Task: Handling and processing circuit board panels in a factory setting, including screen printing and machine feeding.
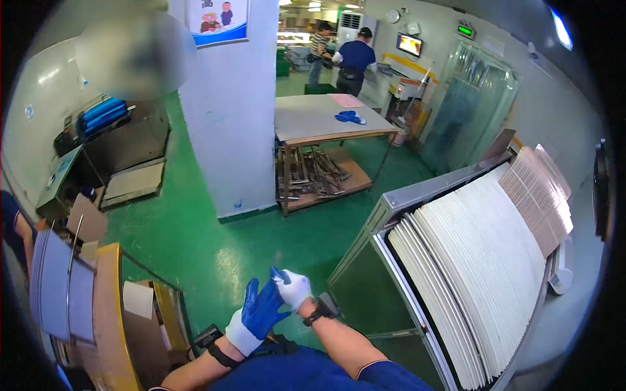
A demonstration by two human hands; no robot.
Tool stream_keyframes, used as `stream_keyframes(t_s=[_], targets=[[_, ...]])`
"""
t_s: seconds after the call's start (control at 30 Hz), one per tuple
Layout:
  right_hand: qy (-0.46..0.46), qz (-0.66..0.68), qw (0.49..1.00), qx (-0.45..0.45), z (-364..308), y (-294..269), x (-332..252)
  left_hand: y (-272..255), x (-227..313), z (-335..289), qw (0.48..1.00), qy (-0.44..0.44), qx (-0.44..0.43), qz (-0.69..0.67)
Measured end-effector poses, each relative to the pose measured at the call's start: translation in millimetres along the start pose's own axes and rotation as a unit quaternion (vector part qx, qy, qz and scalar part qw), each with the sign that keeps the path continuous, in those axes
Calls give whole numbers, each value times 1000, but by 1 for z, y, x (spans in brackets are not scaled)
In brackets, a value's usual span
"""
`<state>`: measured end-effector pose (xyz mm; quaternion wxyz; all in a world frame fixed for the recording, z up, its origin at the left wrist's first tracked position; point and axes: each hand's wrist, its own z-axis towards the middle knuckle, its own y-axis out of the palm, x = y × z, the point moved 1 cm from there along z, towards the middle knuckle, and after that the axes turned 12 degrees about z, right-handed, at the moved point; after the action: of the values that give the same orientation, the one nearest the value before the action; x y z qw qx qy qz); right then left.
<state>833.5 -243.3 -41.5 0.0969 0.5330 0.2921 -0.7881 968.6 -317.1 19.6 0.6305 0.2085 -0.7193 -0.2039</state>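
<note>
My left hand (pixel 256 314) is in a blue-coated work glove (pixel 251 317) with a white cuff, its fingers spread and pointing upward. My right hand (pixel 295 289), in a glove that shows white on its back, is closed at the tip of one of the left glove's blue fingers. Both hands are in front of my body, above the green floor. A dark strap with a small box circles each wrist. The palm side of my right hand is hidden.
At right, a metal rack (pixel 385 238) holds many white sheets (pixel 469 260) and brown perforated boards (pixel 535 199). Ahead is a table (pixel 306 120) with blue gloves (pixel 350 117), metal bars (pixel 313 173) below. A white pillar (pixel 231 130) and yellow-edged cart (pixel 120 313) stand left. Two people work behind.
</note>
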Motion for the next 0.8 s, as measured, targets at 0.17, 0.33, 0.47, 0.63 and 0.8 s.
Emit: stream_keyframes(t_s=[0.17,0.33,0.47,0.63,0.8], targets=[[29,-16,994,103,82,-9,2,-52,52,86,923,29,-106,368],[90,-47,981,164,135,-17,34,-80,50,167,991,-112,-74,12],[150,-56,976,148,186,-12,76,-96,65,223,989,-136,-33,43],[223,-56,958,170,293,-12,133,-138,130,256,993,-113,9,42],[239,11,944,228,411,-52,157,-189,206,269,974,-180,122,65]])
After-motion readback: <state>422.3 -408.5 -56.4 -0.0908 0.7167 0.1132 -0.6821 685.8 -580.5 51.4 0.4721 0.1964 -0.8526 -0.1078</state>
